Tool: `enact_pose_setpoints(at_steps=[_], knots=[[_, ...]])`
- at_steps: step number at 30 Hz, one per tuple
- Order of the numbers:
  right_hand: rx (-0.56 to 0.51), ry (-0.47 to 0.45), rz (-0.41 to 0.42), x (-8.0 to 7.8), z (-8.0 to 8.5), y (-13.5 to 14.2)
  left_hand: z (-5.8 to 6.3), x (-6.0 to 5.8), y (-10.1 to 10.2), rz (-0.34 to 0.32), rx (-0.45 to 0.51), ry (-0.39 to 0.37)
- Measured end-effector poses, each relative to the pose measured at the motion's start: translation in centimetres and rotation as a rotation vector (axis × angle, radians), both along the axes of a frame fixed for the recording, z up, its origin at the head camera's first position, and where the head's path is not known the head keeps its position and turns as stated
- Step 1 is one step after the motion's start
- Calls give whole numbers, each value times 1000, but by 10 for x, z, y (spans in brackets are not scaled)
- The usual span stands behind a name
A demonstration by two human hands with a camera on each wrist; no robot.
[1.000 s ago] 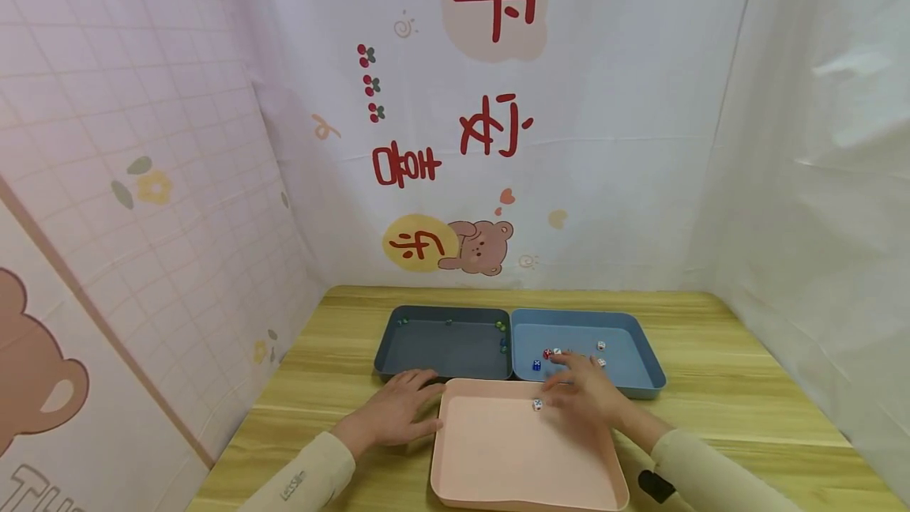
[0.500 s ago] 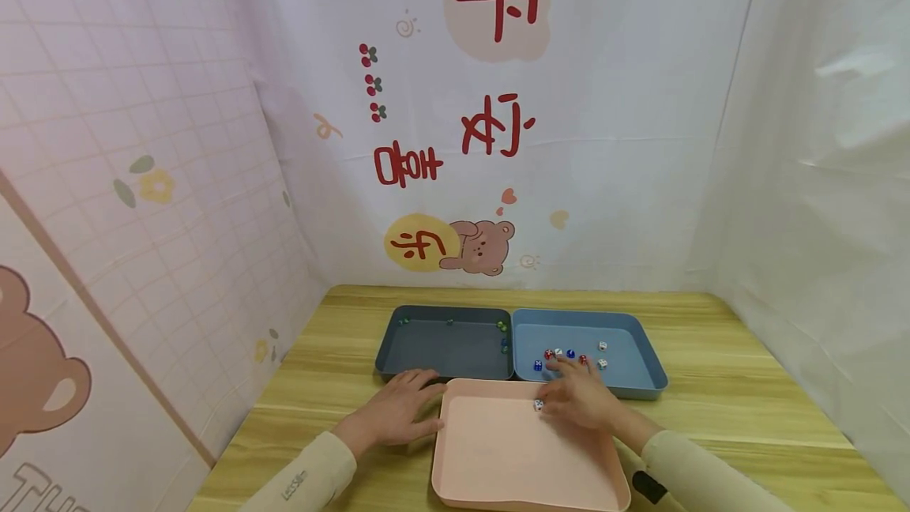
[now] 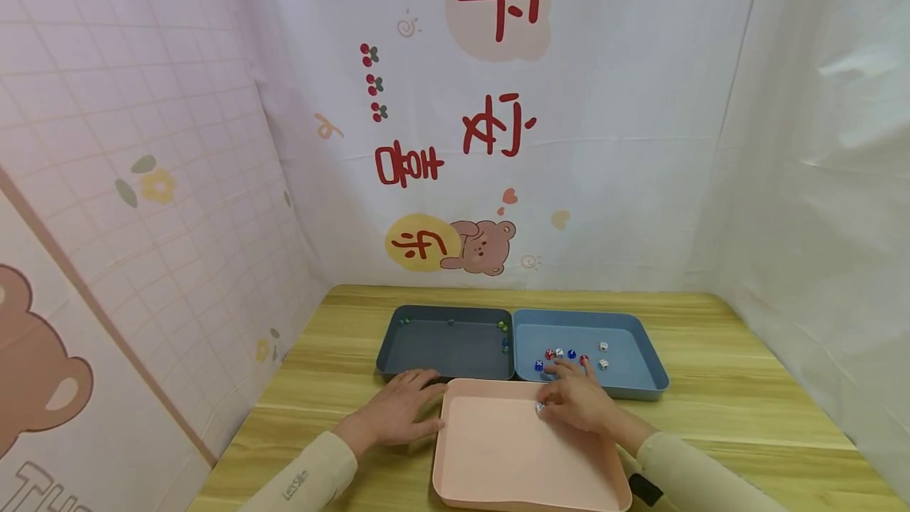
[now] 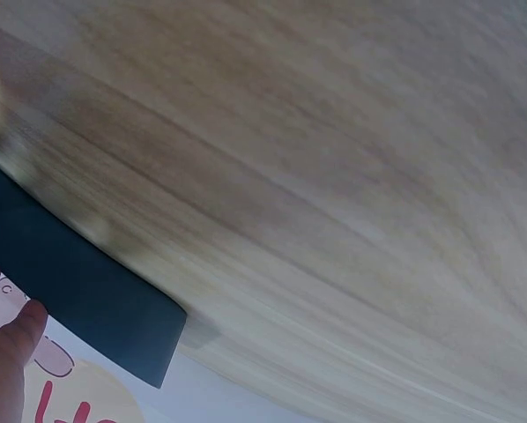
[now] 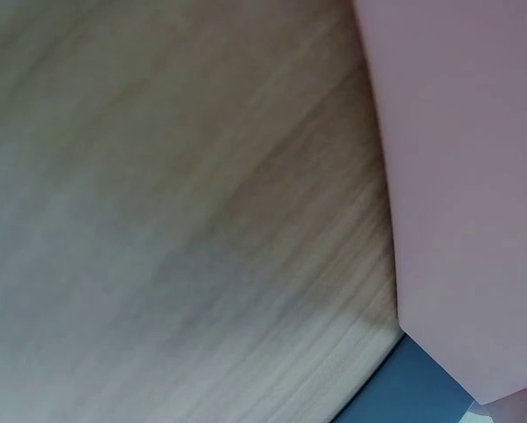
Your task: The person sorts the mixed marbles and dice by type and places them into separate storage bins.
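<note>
In the head view, my right hand (image 3: 581, 403) reaches over the far right part of the pink tray (image 3: 505, 461). Its thumb and index finger pinch a white die (image 3: 539, 408) at the tray floor, covering part of it. My left hand (image 3: 400, 411) lies at the pink tray's left side, fingers relaxed, thumb at the rim. Fingers of this hand (image 4: 3, 361) show at the corner of the left wrist view. Behind my right hand, the light blue tray (image 3: 569, 330) holds several dice, among them a blue die (image 3: 539, 366) and a white die (image 3: 603, 364).
A dark grey-blue tray (image 3: 441, 346) stands left of the light blue one, with several small green and blue dice near its edges. Both sit behind the pink tray on the wooden table (image 3: 739, 409). Printed white cloth (image 3: 626, 141) hangs behind the table.
My right hand has lowered into the pink tray and its thumb and index finger have closed on the white die. The left hand has stayed in place.
</note>
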State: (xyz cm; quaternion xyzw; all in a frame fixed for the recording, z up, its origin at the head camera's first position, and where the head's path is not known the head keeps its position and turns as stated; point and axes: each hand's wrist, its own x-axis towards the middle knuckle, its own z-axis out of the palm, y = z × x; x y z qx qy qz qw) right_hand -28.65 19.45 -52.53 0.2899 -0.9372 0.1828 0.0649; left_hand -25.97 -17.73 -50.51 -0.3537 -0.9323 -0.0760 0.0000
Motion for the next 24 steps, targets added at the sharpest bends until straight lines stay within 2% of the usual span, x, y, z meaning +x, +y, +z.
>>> enact_pose_setpoints(at_steps=[11, 24], knots=[[-39, -22, 19, -3, 2, 3, 1, 1, 0, 6, -7, -9], [-125, -24, 36, -6, 26, 10, 1, 0, 0, 1, -16, -5]])
